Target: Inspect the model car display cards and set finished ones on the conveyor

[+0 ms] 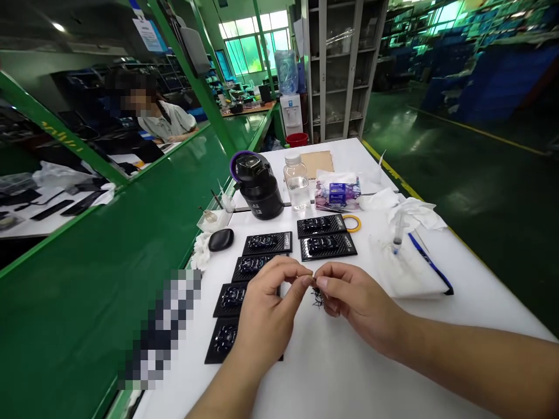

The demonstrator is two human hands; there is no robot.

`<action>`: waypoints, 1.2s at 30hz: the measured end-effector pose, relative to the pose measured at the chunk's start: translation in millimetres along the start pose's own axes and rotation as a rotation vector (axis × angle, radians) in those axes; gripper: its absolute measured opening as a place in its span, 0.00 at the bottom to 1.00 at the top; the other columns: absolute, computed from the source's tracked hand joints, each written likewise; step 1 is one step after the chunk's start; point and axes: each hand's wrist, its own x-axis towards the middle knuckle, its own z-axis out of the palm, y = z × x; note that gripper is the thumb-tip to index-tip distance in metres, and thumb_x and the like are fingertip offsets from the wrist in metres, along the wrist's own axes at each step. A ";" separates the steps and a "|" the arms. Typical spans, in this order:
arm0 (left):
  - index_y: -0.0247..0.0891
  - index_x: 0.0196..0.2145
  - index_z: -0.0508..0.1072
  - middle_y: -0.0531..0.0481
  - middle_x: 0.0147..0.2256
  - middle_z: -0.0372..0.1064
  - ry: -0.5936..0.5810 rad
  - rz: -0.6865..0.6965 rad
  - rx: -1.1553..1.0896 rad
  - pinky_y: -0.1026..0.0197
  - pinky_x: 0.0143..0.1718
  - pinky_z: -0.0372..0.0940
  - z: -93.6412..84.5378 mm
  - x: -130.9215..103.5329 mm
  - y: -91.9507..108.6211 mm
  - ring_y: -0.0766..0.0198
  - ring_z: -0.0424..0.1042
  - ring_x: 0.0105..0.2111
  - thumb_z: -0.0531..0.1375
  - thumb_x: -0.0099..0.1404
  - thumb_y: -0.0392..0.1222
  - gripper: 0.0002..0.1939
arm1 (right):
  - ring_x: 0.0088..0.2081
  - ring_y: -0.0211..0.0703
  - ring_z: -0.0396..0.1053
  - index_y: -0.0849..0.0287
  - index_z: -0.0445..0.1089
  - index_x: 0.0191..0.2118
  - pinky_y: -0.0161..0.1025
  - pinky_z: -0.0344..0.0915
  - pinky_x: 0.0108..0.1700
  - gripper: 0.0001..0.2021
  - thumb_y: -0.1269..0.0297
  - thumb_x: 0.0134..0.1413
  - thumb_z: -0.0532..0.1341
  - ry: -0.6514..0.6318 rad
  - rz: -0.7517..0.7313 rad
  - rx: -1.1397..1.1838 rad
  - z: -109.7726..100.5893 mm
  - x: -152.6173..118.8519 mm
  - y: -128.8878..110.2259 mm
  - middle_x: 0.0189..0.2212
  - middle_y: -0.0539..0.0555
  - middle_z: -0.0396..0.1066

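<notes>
My left hand (273,305) and my right hand (356,297) meet fingertip to fingertip over the white table (332,372). Both are closed in a pinch around something small and dark, too little to make out. Just beneath the fingertips shows a cluster of thin black bits (317,298). Along the left stand several flat black plates with glossy raised shapes, among them a front plate (222,340) partly covered by my left hand and a rear plate (267,242). Two more lie beyond my hands, a nearer plate (329,245) and a farther plate (321,225).
Behind are a black jug (257,186), a clear bottle (298,183), a tissue pack (337,193) and yellow tape (353,223). A syringe (397,235) rests on white wipes (406,270) at right. A black oval case (220,239) sits left; a person (168,119) works across the partition.
</notes>
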 end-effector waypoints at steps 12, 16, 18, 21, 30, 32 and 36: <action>0.41 0.33 0.72 0.51 0.35 0.68 -0.085 0.007 0.073 0.61 0.40 0.63 -0.9 -0.3 7.8 0.64 0.68 0.37 0.58 0.70 0.40 0.07 | 0.27 0.37 0.55 0.60 0.69 0.31 0.37 0.53 0.31 0.10 0.59 0.59 0.62 -0.002 -0.053 -0.205 -2.3 1.6 -6.0 0.23 0.47 0.59; 0.40 0.32 0.69 0.51 0.37 0.67 -0.104 -0.007 0.064 0.60 0.42 0.62 -0.9 -0.4 10.3 0.64 0.67 0.39 0.58 0.69 0.38 0.06 | 0.27 0.37 0.56 0.59 0.70 0.32 0.37 0.54 0.29 0.07 0.63 0.61 0.61 -0.006 -0.163 -0.411 -4.9 1.6 -11.7 0.24 0.47 0.61; 0.40 0.32 0.68 0.52 0.35 0.66 -0.136 -0.036 0.085 0.61 0.40 0.62 -1.1 -0.3 10.5 0.64 0.67 0.37 0.57 0.69 0.36 0.06 | 0.26 0.37 0.57 0.58 0.69 0.31 0.36 0.53 0.28 0.06 0.66 0.59 0.60 0.006 -0.210 -0.527 -6.4 2.1 -13.4 0.23 0.47 0.60; 0.40 0.34 0.66 0.53 0.33 0.65 -0.198 -0.089 0.113 0.61 0.38 0.61 -1.7 -1.6 9.6 0.65 0.65 0.35 0.56 0.68 0.36 0.04 | 0.25 0.37 0.56 0.58 0.66 0.27 0.36 0.53 0.28 0.08 0.69 0.57 0.60 -0.012 -0.333 -0.756 -9.1 3.5 -12.9 0.22 0.46 0.59; 0.39 0.35 0.67 0.51 0.36 0.66 -0.227 -0.098 0.154 0.60 0.38 0.62 -7.0 -6.9 12.9 0.65 0.66 0.35 0.56 0.68 0.39 0.03 | 0.27 0.40 0.60 0.55 0.70 0.31 0.38 0.56 0.27 0.14 0.60 0.67 0.55 -0.045 -0.371 -0.990 -20.9 3.1 1.1 0.25 0.49 0.65; 0.39 0.36 0.67 0.50 0.38 0.66 -0.238 -0.095 0.181 0.59 0.37 0.62 -7.8 -7.8 14.5 0.64 0.66 0.36 0.55 0.69 0.39 0.03 | 0.27 0.41 0.61 0.55 0.72 0.32 0.38 0.57 0.27 0.14 0.58 0.68 0.55 -0.039 -0.344 -0.981 -22.0 2.7 2.2 0.24 0.49 0.64; 0.39 0.36 0.65 0.48 0.39 0.66 -0.267 -0.083 0.268 0.58 0.36 0.61 -7.6 -10.0 14.7 0.62 0.65 0.35 0.52 0.70 0.39 0.05 | 0.25 0.41 0.58 0.55 0.72 0.30 0.38 0.56 0.26 0.14 0.57 0.66 0.56 -0.014 -0.292 -0.983 -20.5 2.9 2.4 0.22 0.48 0.60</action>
